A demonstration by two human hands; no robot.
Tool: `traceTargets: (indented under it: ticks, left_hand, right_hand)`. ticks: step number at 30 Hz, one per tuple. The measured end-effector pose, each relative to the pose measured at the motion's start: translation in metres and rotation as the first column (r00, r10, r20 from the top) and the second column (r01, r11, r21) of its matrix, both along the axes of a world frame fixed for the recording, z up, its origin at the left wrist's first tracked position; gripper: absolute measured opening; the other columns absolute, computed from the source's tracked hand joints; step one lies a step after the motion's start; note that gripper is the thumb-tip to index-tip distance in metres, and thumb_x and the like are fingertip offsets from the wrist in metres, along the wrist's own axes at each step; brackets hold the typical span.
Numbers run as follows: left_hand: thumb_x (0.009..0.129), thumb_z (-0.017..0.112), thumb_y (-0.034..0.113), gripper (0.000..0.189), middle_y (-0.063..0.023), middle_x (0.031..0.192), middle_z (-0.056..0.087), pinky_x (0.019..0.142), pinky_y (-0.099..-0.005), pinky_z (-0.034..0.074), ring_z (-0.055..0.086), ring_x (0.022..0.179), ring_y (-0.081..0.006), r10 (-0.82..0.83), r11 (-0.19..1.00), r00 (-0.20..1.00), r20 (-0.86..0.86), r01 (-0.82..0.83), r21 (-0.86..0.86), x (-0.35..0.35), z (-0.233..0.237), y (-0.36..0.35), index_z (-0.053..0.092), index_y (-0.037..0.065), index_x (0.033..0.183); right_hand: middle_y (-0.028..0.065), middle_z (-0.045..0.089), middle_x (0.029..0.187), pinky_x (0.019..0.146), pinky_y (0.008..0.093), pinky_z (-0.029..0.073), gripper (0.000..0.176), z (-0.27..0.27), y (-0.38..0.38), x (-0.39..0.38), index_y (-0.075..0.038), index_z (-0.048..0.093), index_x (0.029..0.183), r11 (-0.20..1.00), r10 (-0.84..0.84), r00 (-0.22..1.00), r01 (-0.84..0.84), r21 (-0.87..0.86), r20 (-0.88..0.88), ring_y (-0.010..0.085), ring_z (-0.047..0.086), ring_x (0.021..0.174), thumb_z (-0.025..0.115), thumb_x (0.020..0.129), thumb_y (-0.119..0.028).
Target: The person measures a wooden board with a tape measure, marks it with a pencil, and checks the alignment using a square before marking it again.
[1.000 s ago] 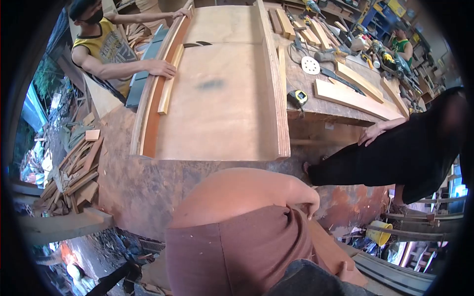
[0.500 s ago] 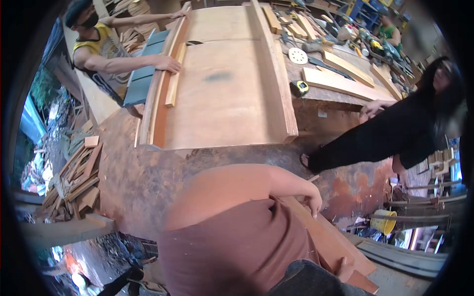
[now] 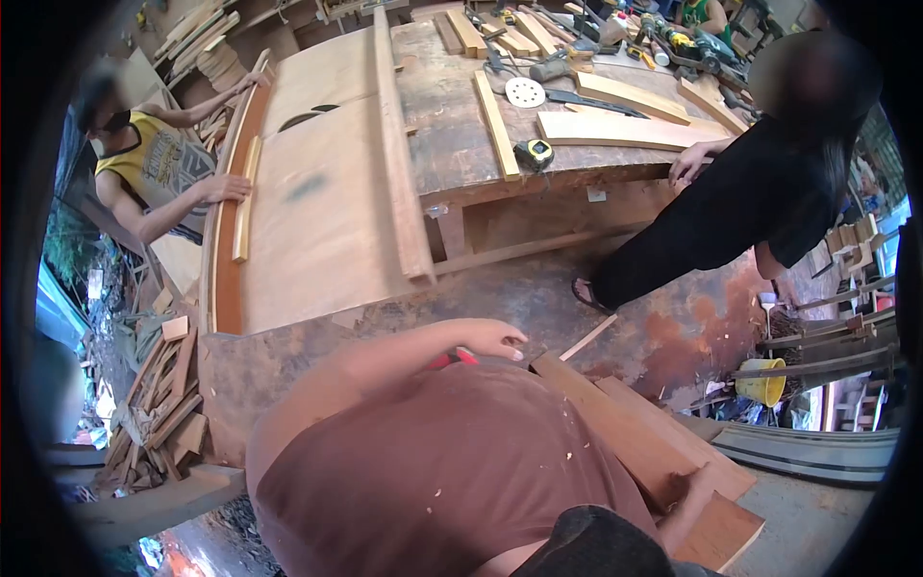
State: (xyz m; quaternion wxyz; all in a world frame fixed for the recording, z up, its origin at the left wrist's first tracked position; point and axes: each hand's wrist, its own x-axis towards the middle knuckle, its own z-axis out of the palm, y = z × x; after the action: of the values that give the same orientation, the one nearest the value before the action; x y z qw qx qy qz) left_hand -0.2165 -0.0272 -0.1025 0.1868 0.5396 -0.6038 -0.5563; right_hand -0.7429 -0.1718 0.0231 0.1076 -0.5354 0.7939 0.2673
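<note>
My left hand [image 3: 495, 339] reaches across the front of my brown shirt, its fingers apart and slightly bent. A small red object [image 3: 460, 357] shows beside its wrist, partly hidden, and I cannot make out what it is. Low on the right, my right hand [image 3: 690, 495] is closed around a reddish-brown wooden board [image 3: 615, 433] at my side. Another brown board [image 3: 687, 438] lies along it. Ahead stands a large plywood panel [image 3: 327, 221] with raised side rails, with a co-worker's two hands on its left rail [image 3: 229, 240].
A workbench [image 3: 433, 106] carries a tape measure [image 3: 534, 154], a perforated white disc [image 3: 525, 92], wood strips and power tools. A person in black [image 3: 711, 212] stands at its right end. Scrap wood [image 3: 163, 404] is heaped at left; a yellow bucket [image 3: 761, 382] is at right.
My view has turned right, so the panel sits further left. My left hand has come up and left from beside the boards. The panel's right rail looks shifted away from the bench strips.
</note>
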Motion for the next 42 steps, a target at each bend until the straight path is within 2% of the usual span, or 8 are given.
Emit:
traceTargets:
  ticks: [5, 9, 13, 19, 28, 32, 38, 42]
  left_hand:
    - [0.097, 0.061, 0.036, 0.06, -0.0193, 0.144, 0.051, 0.11, -0.0391, 0.041, 0.05, 0.133, -0.031, 0.233, 0.959, 0.971, 0.054, -0.239, 0.154, 0.032, 0.018, 0.036, 0.046, 0.003, 0.145]
    - [0.096, 0.062, 0.034, 0.06, -0.0187, 0.145, 0.051, 0.11, -0.0385, 0.041, 0.05, 0.134, -0.0297, 0.274, 0.952, 0.962, 0.003, -0.272, 0.14, 0.046, 0.024, 0.032, 0.046, 0.004, 0.145]
    - [0.096, 0.063, 0.033, 0.059, -0.0182, 0.144, 0.051, 0.11, -0.0386, 0.041, 0.051, 0.133, -0.0281, 0.188, 0.981, 0.982, -0.029, -0.187, 0.042, 0.071, 0.03, 0.015, 0.046, 0.004, 0.145]
    - [0.096, 0.063, 0.031, 0.059, -0.0187, 0.143, 0.052, 0.11, -0.0388, 0.042, 0.052, 0.132, -0.0278, 0.407, 0.905, 0.903, -0.141, -0.419, -0.069, 0.152, 0.086, 0.053, 0.046, 0.003, 0.145]
    - [0.1, 0.059, 0.023, 0.052, -0.0177, 0.14, 0.054, 0.108, -0.0358, 0.044, 0.054, 0.128, -0.0242, 0.655, 0.688, 0.656, -0.375, -0.723, -0.061, 0.218, 0.105, 0.134, 0.045, 0.0, 0.144]
    - [0.104, 0.052, 0.028, 0.054, -0.0158, 0.139, 0.054, 0.108, -0.0351, 0.043, 0.055, 0.127, -0.023, 0.689, 0.525, 0.475, -0.548, -0.848, -0.075, 0.226, 0.102, 0.11, 0.038, 0.001, 0.148]
    - [0.105, 0.045, 0.043, 0.037, -0.0092, 0.111, 0.064, 0.093, -0.0421, 0.051, 0.063, 0.102, -0.0215, 0.267, -0.004, -0.488, -0.831, -0.863, 0.505, 0.218, 0.11, 0.059, 0.054, 0.01, 0.117]
    - [0.103, 0.049, 0.029, 0.023, -0.0081, 0.102, 0.065, 0.089, -0.0377, 0.051, 0.063, 0.095, -0.0192, 0.381, -0.191, -0.462, -0.801, -0.887, 0.421, 0.206, 0.109, 0.107, 0.058, 0.008, 0.107]
  right_hand:
    - [0.0241, 0.062, 0.127, 0.096, 0.045, 0.05, 0.1, -0.002, -0.033, 0.032, -0.004, 0.038, 0.147, 0.942, 0.281, 0.958, -0.263, -0.208, 0.059, 0.038, 0.061, 0.114, 0.089, 0.065, -0.028]
    - [0.0235, 0.062, 0.125, 0.098, 0.0451, 0.047, 0.064, -0.022, -0.081, 0.201, -0.001, 0.055, 0.133, 0.698, 0.71, 0.42, -0.526, -0.487, 0.565, 0.0394, 0.059, 0.115, 0.08, 0.077, -0.021]
    - [0.0206, 0.054, 0.135, 0.106, 0.0431, 0.042, 0.067, -0.07, -0.123, 0.412, -0.006, 0.05, 0.138, 0.309, 0.891, -0.085, -0.607, -0.732, 0.447, 0.0395, 0.05, 0.125, 0.078, 0.079, -0.018]
    - [0.0204, 0.051, 0.14, 0.107, 0.0451, 0.044, 0.078, -0.121, -0.216, 0.634, -0.009, 0.047, 0.141, 0.177, 0.969, -0.025, -0.627, -0.759, 0.246, 0.0398, 0.048, 0.13, 0.081, 0.071, -0.021]
    - [0.0296, 0.059, 0.12, 0.1, 0.0457, 0.045, 0.08, -0.141, -0.237, 0.674, 0.006, 0.047, 0.135, 0.506, 0.857, 0.12, -0.372, -0.778, 0.501, 0.043, 0.057, 0.114, 0.078, 0.063, -0.011]
    - [0.0214, 0.057, 0.119, 0.1, 0.0464, 0.044, 0.072, -0.063, -0.098, 0.691, -0.003, 0.05, 0.133, 0.392, 0.813, -0.415, -0.13, -0.911, 0.409, 0.0385, 0.055, 0.112, 0.075, 0.065, 0.001]
    - [0.0231, 0.047, 0.13, 0.1, 0.0494, 0.045, 0.072, 0.028, 0.084, 0.692, -0.017, 0.056, 0.135, -0.118, 0.675, -0.718, -0.335, -0.935, 0.172, 0.0417, 0.049, 0.119, 0.081, 0.067, -0.013]
    - [0.0192, 0.048, 0.134, 0.104, 0.0425, 0.043, 0.077, 0.022, 0.075, 0.682, -0.009, 0.049, 0.143, 0.2, 0.211, -0.716, -0.635, -0.746, 0.666, 0.0342, 0.049, 0.125, 0.082, 0.073, -0.018]
